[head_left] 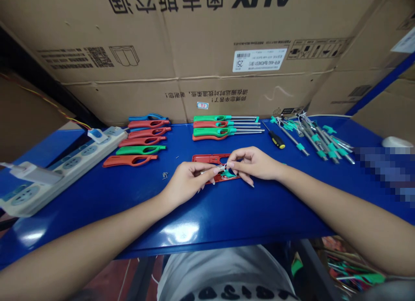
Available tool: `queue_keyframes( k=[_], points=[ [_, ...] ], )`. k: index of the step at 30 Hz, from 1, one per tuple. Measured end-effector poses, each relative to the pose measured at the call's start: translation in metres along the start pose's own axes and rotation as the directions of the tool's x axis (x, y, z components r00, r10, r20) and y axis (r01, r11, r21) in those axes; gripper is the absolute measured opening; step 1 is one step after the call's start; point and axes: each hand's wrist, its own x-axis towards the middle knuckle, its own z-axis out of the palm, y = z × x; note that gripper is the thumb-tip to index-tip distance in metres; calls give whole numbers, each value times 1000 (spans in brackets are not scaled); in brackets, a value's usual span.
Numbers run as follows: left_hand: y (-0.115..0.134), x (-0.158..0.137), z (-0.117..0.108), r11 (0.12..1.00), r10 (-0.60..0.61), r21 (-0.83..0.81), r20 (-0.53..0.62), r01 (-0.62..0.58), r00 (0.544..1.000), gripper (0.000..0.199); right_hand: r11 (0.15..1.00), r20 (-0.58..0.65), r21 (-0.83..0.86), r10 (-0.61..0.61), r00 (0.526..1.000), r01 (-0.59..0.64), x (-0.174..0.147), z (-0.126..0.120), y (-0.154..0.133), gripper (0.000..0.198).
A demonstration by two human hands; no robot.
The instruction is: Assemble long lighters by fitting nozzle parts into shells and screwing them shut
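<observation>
My left hand (186, 180) is closed, thumb and forefinger pinching a small pale part (221, 167), perhaps a piece of a lighter's insides; its exact kind is unclear. Close beside it, my right hand (256, 162) has thumb and forefinger pressed together on thin white wires (226, 166) at the end of that part. Beneath both hands lies an opened red lighter handle (207, 157) on the blue table (181, 206). A turquoise piece (229, 173) and more wire sit in its lower half, partly hidden by my fingers.
Several coloured handles (139, 150) lie at left, near a power strip (71, 163). Long-nosed lighters (212, 131) are stacked at the back. Rightward are a screwdriver (275, 139) and metal tubes (317, 139). Small screws (165, 175) lie left of my hands; a cardboard box (155, 46) stands behind.
</observation>
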Motion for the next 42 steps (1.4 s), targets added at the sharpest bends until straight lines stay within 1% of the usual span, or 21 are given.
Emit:
queue_keyframes(
  k=[6,9,15,20,29,32,38,42],
  points=[
    [-1,0,1,1000,1,-11,2,-1,1000,36,1000,-14,-14,-11,1000,11,0,4,-2,40],
    [-1,0,1,1000,-7,-20,1,7,1000,36,1000,-30,-4,-16,999,16,-1,6,-2,39],
    [-4,0,0,1000,14,-21,3,-14,1000,38,999,-71,21,-44,997,45,0,8,-1,39],
    [-3,0,1,999,2,-35,12,-2,1000,36,999,-94,1,-47,995,47,0,11,-2,42],
    [3,-2,7,999,-24,-38,-53,22,998,34,999,-167,-15,-48,985,46,-1,19,0,43],
    [3,-2,6,999,-28,-41,-58,26,998,34,999,-166,0,-44,985,45,0,19,-1,45],
    [0,0,4,997,-13,-70,-12,12,1000,32,998,-138,42,-32,990,38,1,14,-5,44],
    [-1,1,4,995,-6,-101,-54,1,998,35,999,-176,13,-42,983,45,4,11,-4,42]
  ],
)
